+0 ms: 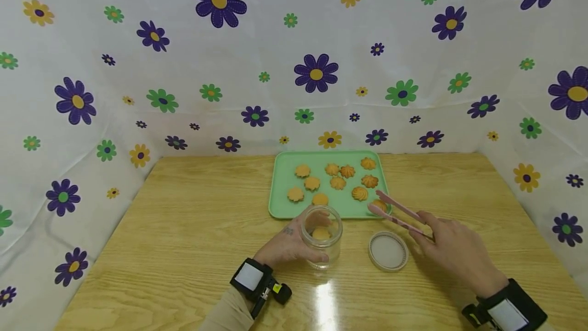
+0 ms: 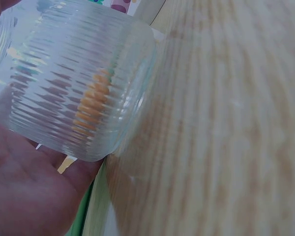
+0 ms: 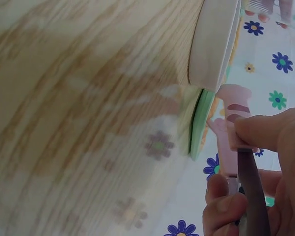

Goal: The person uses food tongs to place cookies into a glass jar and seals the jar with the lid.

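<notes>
Nearest, along the bottom edge, a light sleeve meets a black wristband with a small camera on the left wrist, and a matching band circles the right wrist. Just past them, the left hand is curled round a clear glass jar, its thumb along the near side and its fingers round the far side. The jar is uncovered, its mouth facing up, and a single cookie lies inside at the bottom; the left wrist view shows fine ribbing on the glass. To the right, the right hand pinches a pair of pink tongs between thumb and fingers, the two arms of the tongs spread apart. Between the jar and the right hand, a round lid lies on the wooden bench, apart from both. Farther off is a pale green tray. The tongs' tips reach over its near right corner, one on either side of a cookie there; whether they touch it I cannot tell. Ten more cookies lie scattered across the tray, pale ones on the left, browner swirled ones on the right. Behind the bench hangs a white cloth printed with purple, green and yellow flowers.
</notes>
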A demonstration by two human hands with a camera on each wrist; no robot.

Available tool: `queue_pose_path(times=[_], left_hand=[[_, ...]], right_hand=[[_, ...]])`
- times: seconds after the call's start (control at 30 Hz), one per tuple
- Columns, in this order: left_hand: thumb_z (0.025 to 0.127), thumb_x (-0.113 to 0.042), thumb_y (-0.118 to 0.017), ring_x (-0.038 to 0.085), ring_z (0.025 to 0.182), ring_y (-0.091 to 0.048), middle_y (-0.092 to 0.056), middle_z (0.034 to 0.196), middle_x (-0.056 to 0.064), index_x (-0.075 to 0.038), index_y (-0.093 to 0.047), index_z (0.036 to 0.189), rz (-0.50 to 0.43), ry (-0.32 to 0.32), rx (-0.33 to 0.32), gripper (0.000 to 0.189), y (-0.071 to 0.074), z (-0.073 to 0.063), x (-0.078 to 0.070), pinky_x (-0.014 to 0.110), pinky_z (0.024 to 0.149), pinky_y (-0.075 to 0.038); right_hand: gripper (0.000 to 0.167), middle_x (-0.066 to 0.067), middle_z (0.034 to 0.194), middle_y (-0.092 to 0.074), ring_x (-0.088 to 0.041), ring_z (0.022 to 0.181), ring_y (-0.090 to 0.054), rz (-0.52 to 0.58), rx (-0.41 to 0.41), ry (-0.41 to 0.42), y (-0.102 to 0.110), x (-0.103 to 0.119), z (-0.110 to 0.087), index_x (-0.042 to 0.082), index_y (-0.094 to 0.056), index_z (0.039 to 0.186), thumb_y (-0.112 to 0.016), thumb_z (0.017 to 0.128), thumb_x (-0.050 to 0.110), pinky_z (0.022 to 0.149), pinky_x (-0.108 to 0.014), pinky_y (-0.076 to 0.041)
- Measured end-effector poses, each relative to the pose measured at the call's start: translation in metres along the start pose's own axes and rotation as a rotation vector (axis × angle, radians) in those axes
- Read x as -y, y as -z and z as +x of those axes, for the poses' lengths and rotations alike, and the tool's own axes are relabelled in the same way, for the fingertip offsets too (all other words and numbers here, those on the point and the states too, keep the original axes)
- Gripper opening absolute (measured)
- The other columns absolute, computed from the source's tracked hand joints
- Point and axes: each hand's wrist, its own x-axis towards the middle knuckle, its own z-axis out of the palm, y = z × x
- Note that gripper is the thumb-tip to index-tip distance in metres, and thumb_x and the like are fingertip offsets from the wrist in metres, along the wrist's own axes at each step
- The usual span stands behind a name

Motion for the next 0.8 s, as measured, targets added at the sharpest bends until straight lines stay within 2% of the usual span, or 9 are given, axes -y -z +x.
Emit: queue_pose_path(times=[0.2, 0.53, 0.67, 0.8], left_hand=[[0.072, -0.010, -0.093, 0.020, 0.135, -0.049, -0.057, 0.141, 0.001, -0.029, -0.049, 0.142, -0.007, -0.011, 0.003, 0.084, 0.000, 0.001, 0.001, 0.046, 0.114, -0.040], [0.073, -0.011, -0.092, 0.021, 0.136, -0.049, -0.057, 0.142, 0.002, -0.028, -0.048, 0.142, -0.013, 0.002, 0.009, 0.084, -0.001, 0.000, 0.004, 0.043, 0.111, -0.043], [0.074, -0.010, -0.092, 0.022, 0.137, -0.049, -0.056, 0.143, 0.003, -0.027, -0.047, 0.143, -0.001, 0.008, 0.006, 0.085, -0.002, 0.000, 0.003, 0.044, 0.112, -0.042], [0.072, -0.007, -0.092, 0.022, 0.137, -0.048, -0.055, 0.144, 0.003, -0.026, -0.047, 0.145, -0.003, 0.016, -0.009, 0.087, -0.002, 0.000, 0.001, 0.048, 0.117, -0.036]], right_hand=[[0.050, 0.003, 0.060, -0.049, -0.013, 0.049, -0.041, 0.009, 0.038, -0.036, 0.003, 0.002, 0.002, 0.001, -0.065, 0.130, -0.069, 0.097, 0.038, 0.041, -0.028, -0.028], [0.053, 0.003, 0.057, -0.044, -0.011, 0.046, -0.037, 0.049, 0.141, -0.064, 0.007, 0.006, 0.010, 0.000, -0.064, 0.135, -0.070, 0.096, 0.035, 0.042, -0.027, -0.028], [0.053, 0.002, 0.057, -0.042, -0.012, 0.045, -0.036, 0.062, 0.131, -0.071, 0.004, 0.009, 0.011, 0.000, -0.064, 0.135, -0.071, 0.095, 0.034, 0.041, -0.027, -0.028], [0.051, 0.001, 0.057, -0.042, -0.012, 0.045, -0.037, 0.063, 0.099, -0.059, 0.002, 0.009, 0.012, 0.000, -0.065, 0.133, -0.072, 0.094, 0.033, 0.040, -0.027, -0.028]])
